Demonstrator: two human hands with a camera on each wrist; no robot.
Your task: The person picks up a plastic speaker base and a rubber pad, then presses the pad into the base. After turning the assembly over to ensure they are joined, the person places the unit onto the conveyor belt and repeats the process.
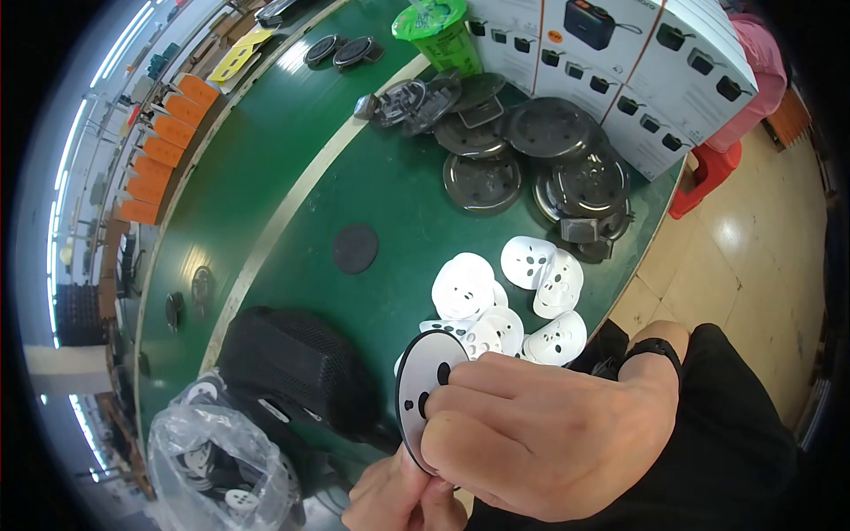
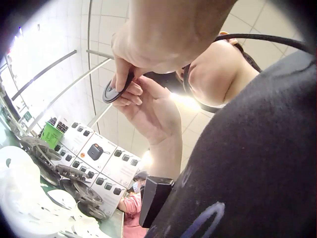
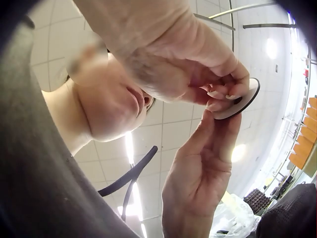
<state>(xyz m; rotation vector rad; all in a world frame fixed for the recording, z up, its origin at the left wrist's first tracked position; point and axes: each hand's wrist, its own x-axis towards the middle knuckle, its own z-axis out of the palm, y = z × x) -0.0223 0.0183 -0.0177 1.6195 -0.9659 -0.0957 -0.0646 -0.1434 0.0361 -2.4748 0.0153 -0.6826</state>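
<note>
In the head view a thin round disc (image 1: 434, 354) stands on edge, its face white with dark holes and its rim black. My left hand (image 1: 394, 496) pinches it low on the rim between thumb and fingers. From the other side my right hand (image 1: 549, 434) holds it, fingers curled with their tips at the white face. The right wrist view shows both sets of fingertips meeting at the disc (image 3: 247, 101). Beyond the hands lies a loose pile of white perforated discs (image 1: 465, 288). A plain dark round pad (image 1: 356, 248) rests alone on the green table (image 1: 292, 274).
Smoky see-through round housings (image 1: 482, 181) are heaped farther back, before stacked white printed boxes (image 1: 611, 80) and a green cup (image 1: 443, 40). At left sit a black mesh-covered object (image 1: 288, 367) and a clear plastic bag (image 1: 168, 442) of discs. Someone in pink (image 2: 132, 210) is beyond the boxes.
</note>
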